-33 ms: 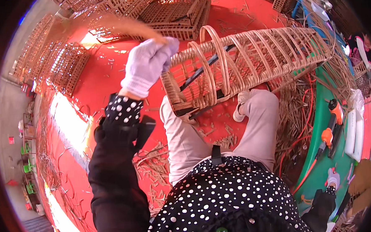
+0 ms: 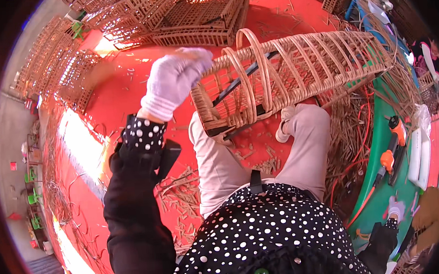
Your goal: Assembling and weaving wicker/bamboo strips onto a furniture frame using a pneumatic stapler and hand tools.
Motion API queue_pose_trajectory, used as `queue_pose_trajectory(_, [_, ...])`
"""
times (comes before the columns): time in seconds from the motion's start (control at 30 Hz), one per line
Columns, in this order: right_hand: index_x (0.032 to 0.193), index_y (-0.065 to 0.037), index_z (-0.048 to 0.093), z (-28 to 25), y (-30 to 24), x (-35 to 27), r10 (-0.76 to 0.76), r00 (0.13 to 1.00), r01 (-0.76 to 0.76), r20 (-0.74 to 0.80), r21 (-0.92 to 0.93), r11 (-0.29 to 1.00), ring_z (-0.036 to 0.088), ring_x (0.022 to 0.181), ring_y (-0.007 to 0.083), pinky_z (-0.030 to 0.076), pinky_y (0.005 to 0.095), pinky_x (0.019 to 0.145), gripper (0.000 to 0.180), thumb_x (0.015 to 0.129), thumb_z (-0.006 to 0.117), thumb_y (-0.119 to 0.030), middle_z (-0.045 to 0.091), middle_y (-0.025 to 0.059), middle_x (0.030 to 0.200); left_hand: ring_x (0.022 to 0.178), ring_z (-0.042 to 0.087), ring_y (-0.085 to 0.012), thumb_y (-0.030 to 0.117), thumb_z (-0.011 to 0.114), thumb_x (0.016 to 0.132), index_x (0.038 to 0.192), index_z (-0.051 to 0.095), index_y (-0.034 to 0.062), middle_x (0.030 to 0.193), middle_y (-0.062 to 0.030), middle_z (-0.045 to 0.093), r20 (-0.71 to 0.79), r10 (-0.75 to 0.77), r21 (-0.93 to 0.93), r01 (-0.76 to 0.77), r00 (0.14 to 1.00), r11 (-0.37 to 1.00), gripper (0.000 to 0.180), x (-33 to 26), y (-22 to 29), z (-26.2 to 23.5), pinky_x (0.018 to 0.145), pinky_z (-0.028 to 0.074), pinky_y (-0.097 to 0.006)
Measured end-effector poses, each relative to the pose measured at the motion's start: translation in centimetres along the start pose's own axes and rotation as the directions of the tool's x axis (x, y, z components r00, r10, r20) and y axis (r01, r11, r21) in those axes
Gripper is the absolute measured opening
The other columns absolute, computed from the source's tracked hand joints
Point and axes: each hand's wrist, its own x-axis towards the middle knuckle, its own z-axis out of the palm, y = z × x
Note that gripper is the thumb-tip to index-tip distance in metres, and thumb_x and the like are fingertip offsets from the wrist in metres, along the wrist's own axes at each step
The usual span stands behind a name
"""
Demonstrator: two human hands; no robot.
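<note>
My left hand [image 2: 172, 80], in a pale glove, is closed at the near-left corner of a long woven cane basket [image 2: 300, 70]. A tan cane strip [image 2: 194, 53] shows at its fingers; the loose end is smeared by motion off to the left. The basket rests tilted in front of my knees, with looped cane around its frame and a dark bar inside. Far to the right, my gloved right hand [image 2: 396, 208] is over the green table [image 2: 367, 216]. Its fingers are blurred, so whether it holds anything cannot be made out.
Cane crates [image 2: 198, 19] are stacked at the back and left. Orange-and-black power tools [image 2: 387, 162] and a white tray [image 2: 419, 159] lie on the green table at right. Cane offcuts [image 2: 183, 201] litter the red floor. Another person [image 2: 426, 59] is at the far right.
The blurred strip from my left hand has swung down from the upper left. My left hand has shifted slightly, and my right hand has moved a little. The basket stays about where it was.
</note>
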Motion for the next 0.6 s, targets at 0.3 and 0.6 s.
queue_pose_trajectory(0.3, [0.1,0.003,0.057,-19.4,-21.8,-18.1,-0.992,0.124,0.01,-0.02,1.0,-0.019,0.047,0.042,0.0078,0.036,0.0203,0.035,0.038,0.087,0.049,-0.032,0.059,0.0059,0.07,0.069,0.059,-0.0232,0.012,0.062,0.07,0.088,0.064,0.0119,0.074,-0.0051,0.058,0.226,0.309,0.664,-0.378,0.924,0.645,0.018,-3.9,1.4,2.2,0.059,0.048,-0.034])
queue_pose_trajectory(0.6, [0.093,-0.001,0.055,-25.4,-29.2,-30.9,-0.856,-0.458,-0.031,0.24,0.958,0.285,0.052,0.046,0.0077,0.042,0.0196,0.043,0.019,0.086,0.055,-0.019,0.058,0.0048,0.064,0.071,0.06,-0.0231,0.006,0.065,0.066,0.093,0.064,0.0081,0.08,-0.0064,0.061,0.193,0.317,0.606,-0.367,0.929,0.706,0.027,-4.1,1.6,2.7,0.064,0.049,-0.031])
